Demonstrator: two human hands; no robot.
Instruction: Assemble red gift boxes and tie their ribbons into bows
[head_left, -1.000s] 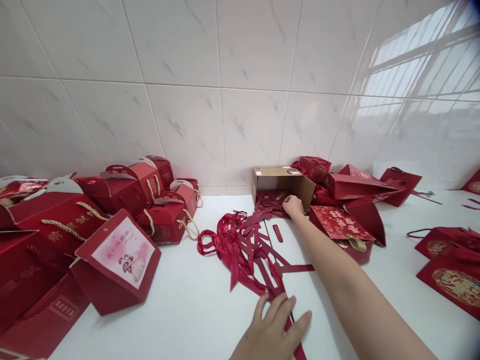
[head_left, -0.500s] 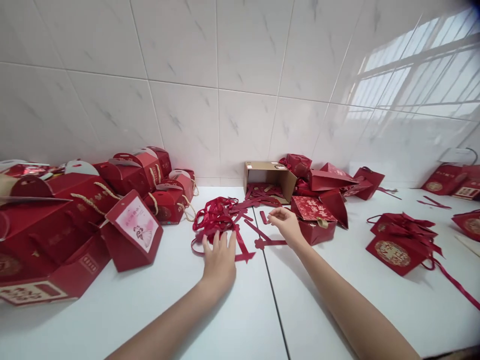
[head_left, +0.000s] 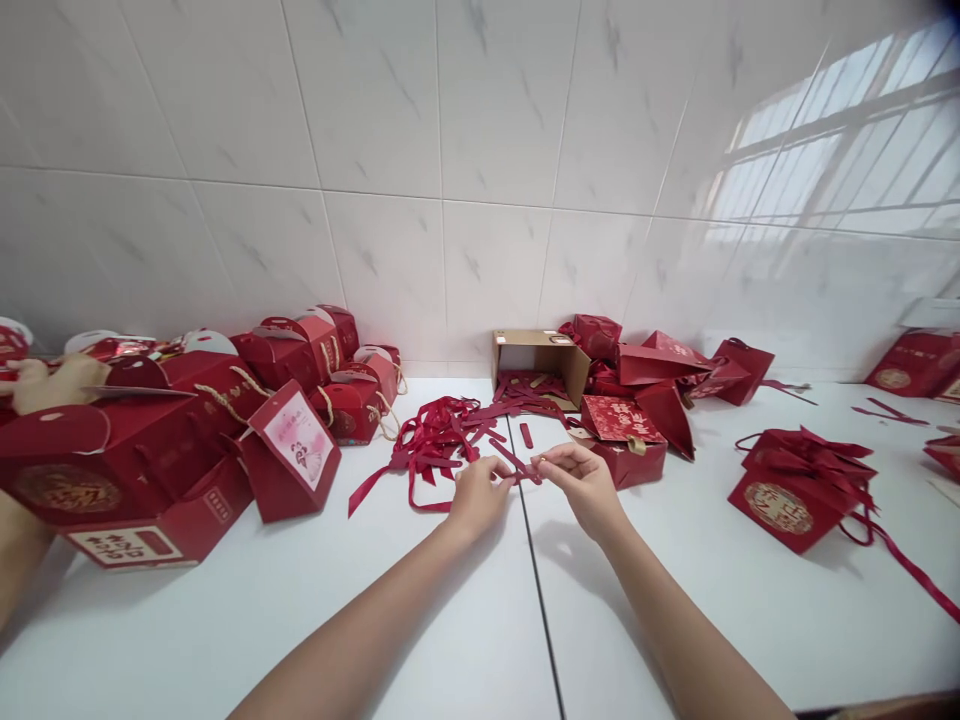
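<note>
Near the middle of the white table, my left hand (head_left: pixel 480 497) is closed with its fingertips pinching a dark red strip (head_left: pixel 525 474). My right hand (head_left: pixel 581 482) pinches the same strip at its other side, fingertips close to those of my left hand. Behind my left hand lies a tangled heap of red ribbons (head_left: pixel 431 437). A small red tag (head_left: pixel 526 435) rests just beyond my fingers. More dark red strips (head_left: pixel 529 388) spill from an open cardboard box (head_left: pixel 576 370) against the wall.
Red gift boxes (head_left: pixel 165 430) with rope handles crowd the left, where another person's hand (head_left: pixel 64 383) reaches in. A picture box (head_left: pixel 292 455) stands nearby. More red boxes (head_left: pixel 634 460) sit behind my right hand, and a ribboned one (head_left: pixel 787 500) stands farther right.
My left hand has left the ribbon heap and moved right to the strip. My right hand has come down onto the strip as well. Another person's hand shows more at the left.
</note>
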